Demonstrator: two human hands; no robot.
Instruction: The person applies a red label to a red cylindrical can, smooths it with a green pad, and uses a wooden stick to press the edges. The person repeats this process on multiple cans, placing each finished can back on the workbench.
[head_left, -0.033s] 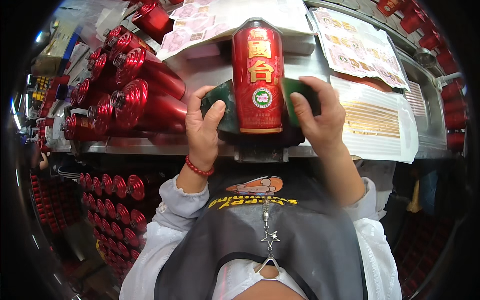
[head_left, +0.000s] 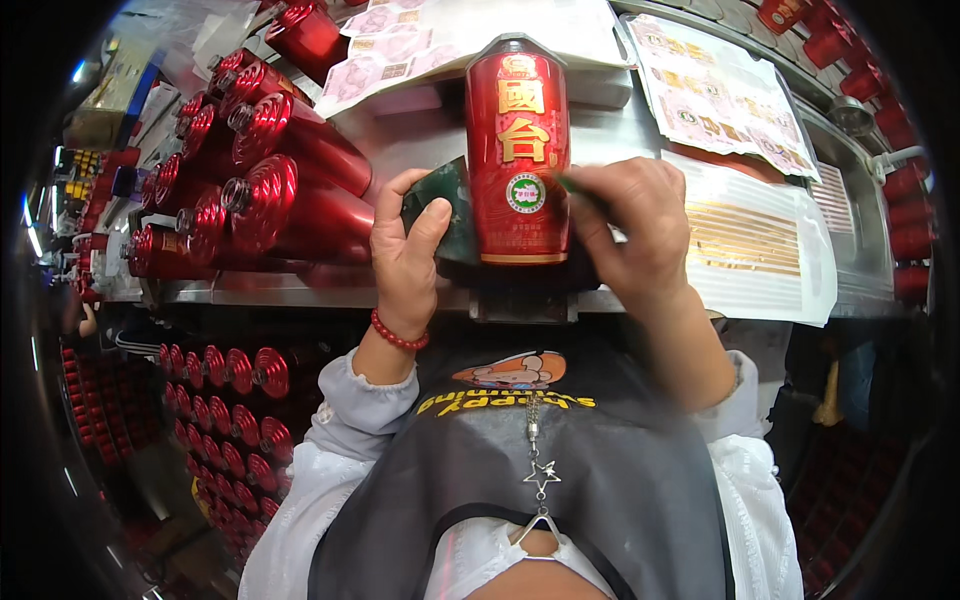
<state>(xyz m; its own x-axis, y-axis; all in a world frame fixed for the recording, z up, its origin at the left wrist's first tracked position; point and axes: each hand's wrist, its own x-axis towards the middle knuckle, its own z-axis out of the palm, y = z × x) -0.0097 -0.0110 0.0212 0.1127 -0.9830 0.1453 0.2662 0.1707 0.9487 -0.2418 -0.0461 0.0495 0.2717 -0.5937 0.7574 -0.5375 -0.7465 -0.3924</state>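
A red bottle (head_left: 519, 150) with gold characters and a round white-and-green emblem lies in front of me, its base toward me. It rests on a dark support (head_left: 523, 305) at the bench edge. My left hand (head_left: 405, 240) grips a dark green flat pad (head_left: 440, 195) against the bottle's left side. My right hand (head_left: 640, 225), slightly blurred, is closed at the bottle's right side. A thin green edge (head_left: 570, 184) shows at its fingertips beside the emblem; most of that green pad is hidden by the fingers.
Several shiny red bottles (head_left: 300, 210) lie stacked to the left. Printed decal sheets (head_left: 715, 90) are at the back right, above a sheet with gold strips (head_left: 745, 245). More decal sheets (head_left: 390, 45) lie at the back. Rows of red bottles (head_left: 240, 425) stand below the bench at left.
My right hand has turned, its fingers bending toward the bottle. The green pad in it, broadly visible before, now shows only a thin edge near the emblem. My left hand stays put.
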